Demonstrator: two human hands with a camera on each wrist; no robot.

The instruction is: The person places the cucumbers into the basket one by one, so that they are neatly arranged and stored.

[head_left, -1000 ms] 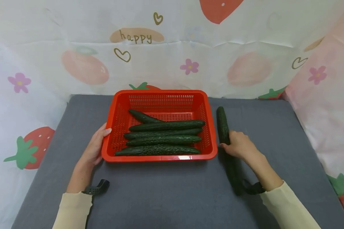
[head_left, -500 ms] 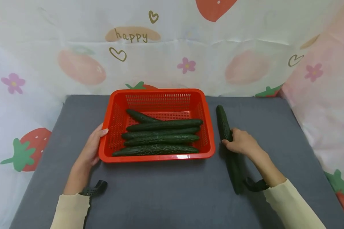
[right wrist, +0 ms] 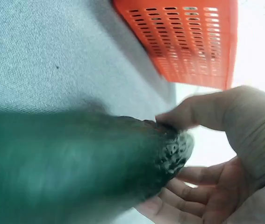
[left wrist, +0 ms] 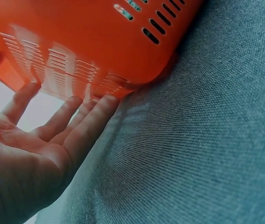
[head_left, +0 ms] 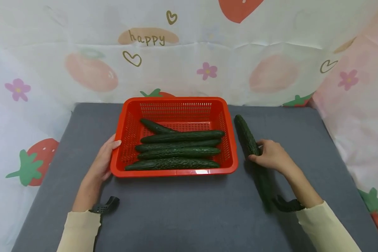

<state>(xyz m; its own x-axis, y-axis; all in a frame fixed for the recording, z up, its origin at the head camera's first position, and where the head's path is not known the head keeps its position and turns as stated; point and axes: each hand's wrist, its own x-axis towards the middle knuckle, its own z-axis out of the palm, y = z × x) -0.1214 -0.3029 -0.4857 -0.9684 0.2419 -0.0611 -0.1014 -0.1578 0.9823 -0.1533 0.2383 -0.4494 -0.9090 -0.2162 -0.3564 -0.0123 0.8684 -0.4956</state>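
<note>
In the head view a red plastic basket (head_left: pixel 176 172) stands on the grey cloth with several dark green cucumbers lying in it. My left hand (head_left: pixel 102 159) holds the basket's left side, thumb over the rim; in the left wrist view its fingers (left wrist: pixel 92 123) rest against the slotted outer wall. To the right of the basket, my right hand (head_left: pixel 272 155) grips a long cucumber (head_left: pixel 245 134) around its middle, between thumb and fingers. That cucumber slants, far end towards the basket; its near end is dark beside the wrist. Its close part blurs across the right wrist view.
Grey cloth (head_left: pixel 182 213) covers the table, its far edge meeting a printed curtain (head_left: pixel 226 80) just behind the basket. A pinkish side curtain (head_left: pixel 359 115) hangs at the right. Black straps (head_left: pixel 105 206) sit on both wrists.
My right hand has shifted slightly to the right, and the cucumber in it has turned, its far end swinging left towards the basket. My left hand keeps its hold on the basket.
</note>
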